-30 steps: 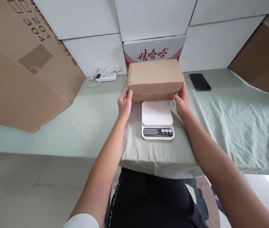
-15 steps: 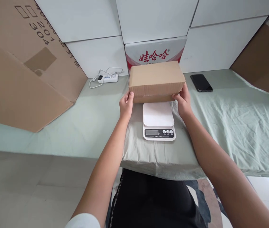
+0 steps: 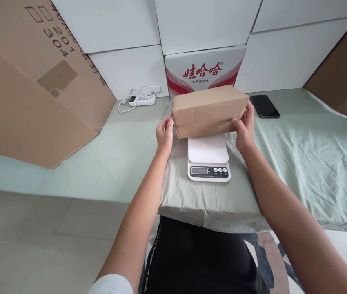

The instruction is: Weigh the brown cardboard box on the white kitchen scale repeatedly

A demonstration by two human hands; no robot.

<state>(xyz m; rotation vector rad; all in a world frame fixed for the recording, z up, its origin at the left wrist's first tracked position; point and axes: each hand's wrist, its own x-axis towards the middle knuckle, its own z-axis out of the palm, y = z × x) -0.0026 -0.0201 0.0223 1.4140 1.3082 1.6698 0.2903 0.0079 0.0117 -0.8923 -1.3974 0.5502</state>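
A plain brown cardboard box (image 3: pixel 208 110) is held between my two hands, tilted so its right end sits higher. My left hand (image 3: pixel 165 132) grips the lower left corner, thumb on the near edge. At the right end, my right hand (image 3: pixel 244 126) is wrapped round the side with its thumb on the front face. Just below and nearer to me is a white digital kitchen scale (image 3: pixel 208 151), its rear part hidden by the box. The scale's small display (image 3: pixel 199 170) looks blank. Whether the box touches the scale I cannot tell.
A black phone (image 3: pixel 264 106) lies right of the box. To the left is a white device with a cable (image 3: pixel 142 99). Behind stand a printed white and red carton (image 3: pixel 204 67) and white panels. Large cardboard sheets (image 3: pixel 38 106) flank the green cloth-covered table (image 3: pixel 124 163).
The box has come slightly lower and to the right in view, its right end raised into a tilt. More of the printed carton behind it shows. Both hands keep their hold.
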